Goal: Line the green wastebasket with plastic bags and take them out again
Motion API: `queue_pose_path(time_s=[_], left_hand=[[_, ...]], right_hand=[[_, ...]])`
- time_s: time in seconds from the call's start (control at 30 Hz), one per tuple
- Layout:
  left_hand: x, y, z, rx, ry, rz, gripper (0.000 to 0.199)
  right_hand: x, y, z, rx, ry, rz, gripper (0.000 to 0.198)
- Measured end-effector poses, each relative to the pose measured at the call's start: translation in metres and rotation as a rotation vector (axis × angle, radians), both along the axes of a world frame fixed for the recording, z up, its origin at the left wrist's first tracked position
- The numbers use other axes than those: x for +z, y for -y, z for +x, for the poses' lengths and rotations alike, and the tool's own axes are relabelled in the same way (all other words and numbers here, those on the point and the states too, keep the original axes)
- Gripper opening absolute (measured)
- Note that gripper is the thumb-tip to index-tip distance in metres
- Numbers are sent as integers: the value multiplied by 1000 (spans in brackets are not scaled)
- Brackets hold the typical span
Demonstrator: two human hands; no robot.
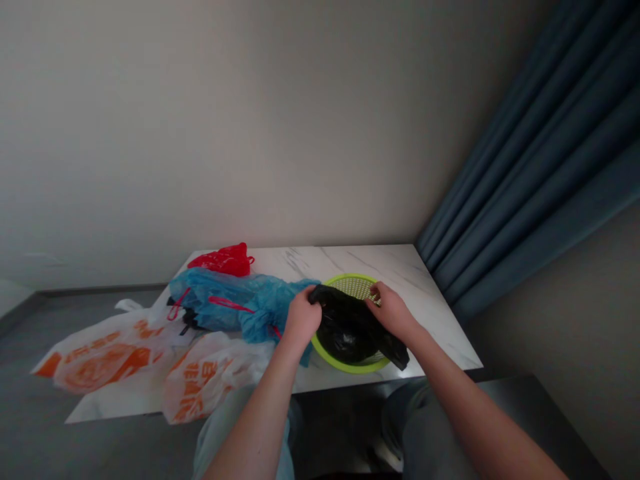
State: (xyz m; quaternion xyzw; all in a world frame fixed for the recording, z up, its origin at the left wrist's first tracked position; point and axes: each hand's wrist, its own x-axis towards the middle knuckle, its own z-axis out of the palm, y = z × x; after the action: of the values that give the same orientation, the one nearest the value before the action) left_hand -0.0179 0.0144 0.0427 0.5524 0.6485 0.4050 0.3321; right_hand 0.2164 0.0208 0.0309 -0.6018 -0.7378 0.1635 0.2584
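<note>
A black plastic bag (347,333) lies in and across a round lime-green basket (333,361) with a perforated wall. Its shiny folds hang over the basket's right front rim. My left hand (303,315) is closed on the bag's upper left edge, thumb and fingers pinching the plastic. On the other side, my right hand (393,308) is at the bag's upper right part, over the basket's back rim. Its fingers are curled, and whether they grip the plastic is hard to make out. What the bag contains is hidden.
Left of the basket lie a blue plastic bag (225,300) with pink ties and a red bag (227,260). White bags with orange print (200,380) overhang the front left edge of the marble-patterned table (435,320). A wall stands behind; a blue curtain (525,147) hangs right.
</note>
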Motion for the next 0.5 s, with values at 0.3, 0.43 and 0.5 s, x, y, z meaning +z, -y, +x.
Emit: queue_pose_path(time_s=[0.3,0.43,0.5], left_hand=[[0,-1,4,-180,121,95,54],[4,-3,-8,42,-190,-34,45],[6,-4,-16,92,-353,-115,43]], right_hand=[[-12,-11,-17,10,-29,-32,17],[-10,-26,-3,-238,-384,-32,16],[-8,-29,6,-348,-617,-93,19]])
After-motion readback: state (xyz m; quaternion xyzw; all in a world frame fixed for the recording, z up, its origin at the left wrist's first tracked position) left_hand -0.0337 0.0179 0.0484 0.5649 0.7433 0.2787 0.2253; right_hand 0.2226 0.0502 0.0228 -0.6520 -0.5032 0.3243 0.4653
